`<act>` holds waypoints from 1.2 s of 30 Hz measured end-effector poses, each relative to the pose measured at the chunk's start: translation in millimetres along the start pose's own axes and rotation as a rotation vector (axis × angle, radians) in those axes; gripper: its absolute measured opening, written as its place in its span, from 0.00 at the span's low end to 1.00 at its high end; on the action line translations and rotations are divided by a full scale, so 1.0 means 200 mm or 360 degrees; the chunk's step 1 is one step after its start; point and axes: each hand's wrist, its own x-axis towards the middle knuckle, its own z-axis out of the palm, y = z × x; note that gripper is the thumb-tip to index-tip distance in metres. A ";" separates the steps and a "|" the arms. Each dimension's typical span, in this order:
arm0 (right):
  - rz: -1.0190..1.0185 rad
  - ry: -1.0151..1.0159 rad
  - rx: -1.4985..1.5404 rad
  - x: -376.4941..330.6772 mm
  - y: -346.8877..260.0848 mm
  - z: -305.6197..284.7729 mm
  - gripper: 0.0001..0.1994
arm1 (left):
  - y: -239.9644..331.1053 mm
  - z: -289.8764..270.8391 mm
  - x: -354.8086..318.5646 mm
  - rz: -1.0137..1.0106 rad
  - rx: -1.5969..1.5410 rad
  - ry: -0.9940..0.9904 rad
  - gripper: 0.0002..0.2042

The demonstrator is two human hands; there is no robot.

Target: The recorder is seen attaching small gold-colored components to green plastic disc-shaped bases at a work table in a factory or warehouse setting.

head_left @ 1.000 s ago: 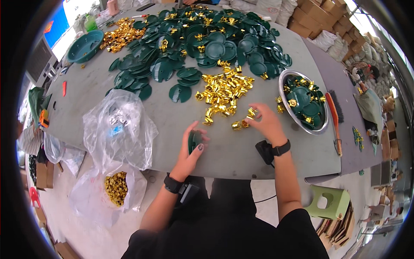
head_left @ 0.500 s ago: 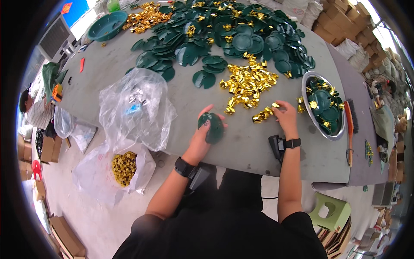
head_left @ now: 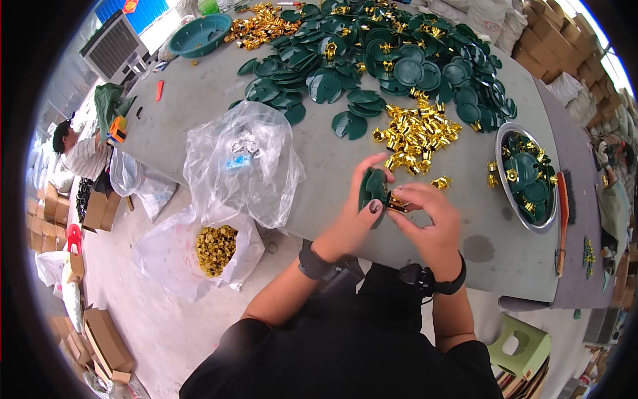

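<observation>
My left hand point(head_left: 347, 223) grips a dark green plastic disc point(head_left: 373, 183), tilted on edge above the table's near side. My right hand point(head_left: 430, 214) pinches a small shiny gold piece point(head_left: 397, 205) against or very near the disc's right side; the fingers partly hide where the two meet. Just beyond the right hand lies another gold piece point(head_left: 441, 182). A pile of gold pieces point(head_left: 420, 136) is farther up the table, and behind it spreads a large heap of green discs point(head_left: 405, 72), some with gold pieces on them.
At right stands a metal bowl point(head_left: 527, 223) of discs and gold pieces, beside a brush point(head_left: 564, 226). Clear plastic bag point(head_left: 216, 156) lies at left; an open bag point(head_left: 163, 256) of gold pieces sits below. A green basin point(head_left: 199, 40), green stool point(head_left: 522, 349) and another person point(head_left: 90, 159) surround the table.
My right hand has moved left from the loose gold pieces, bringing one to the disc. The left hand has turned the disc on edge. The whole view has shifted rightward.
</observation>
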 end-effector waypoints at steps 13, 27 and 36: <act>-0.0103 -0.0002 0.0104 -0.04 -0.05 -0.07 0.14 | 0.14 0.04 0.04 0.0519 0.0402 -0.0143 0.37; 0.0825 -0.0357 0.1358 -0.24 0.08 -0.23 0.18 | 0.01 0.05 0.03 0.0600 0.0869 -0.0805 0.40; 0.0667 -0.0216 0.0766 -0.25 0.13 -0.04 0.16 | -0.10 0.12 -0.05 0.0061 0.0190 -0.0194 0.33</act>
